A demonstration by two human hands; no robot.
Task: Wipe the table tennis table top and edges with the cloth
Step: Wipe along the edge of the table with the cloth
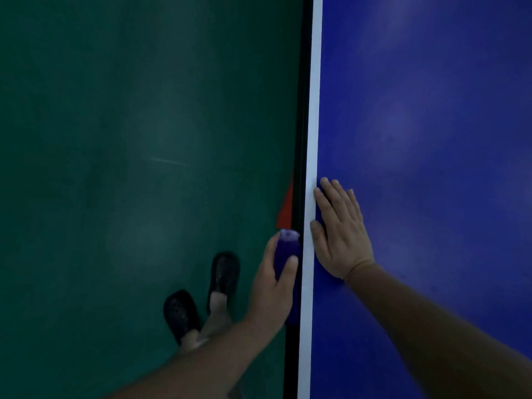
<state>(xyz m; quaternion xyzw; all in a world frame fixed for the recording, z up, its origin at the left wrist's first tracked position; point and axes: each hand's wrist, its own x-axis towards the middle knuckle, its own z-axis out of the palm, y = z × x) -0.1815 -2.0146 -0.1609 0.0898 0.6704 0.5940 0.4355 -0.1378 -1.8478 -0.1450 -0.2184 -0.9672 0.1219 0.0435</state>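
Observation:
The blue table tennis table top (426, 116) fills the right half of the view, with a white line (314, 110) along its left side and a dark side edge (300, 139) below it. My left hand (273, 286) grips a purple cloth (285, 251) pressed against that dark side edge. My right hand (341, 228) lies flat on the blue top just inside the white line, fingers spread and pointing away from me, with nothing in it.
Green floor (138, 139) covers the left half. My two feet in black perforated shoes (201, 295) stand on it close to the table. A red patch (286, 205) shows on the floor under the table's edge.

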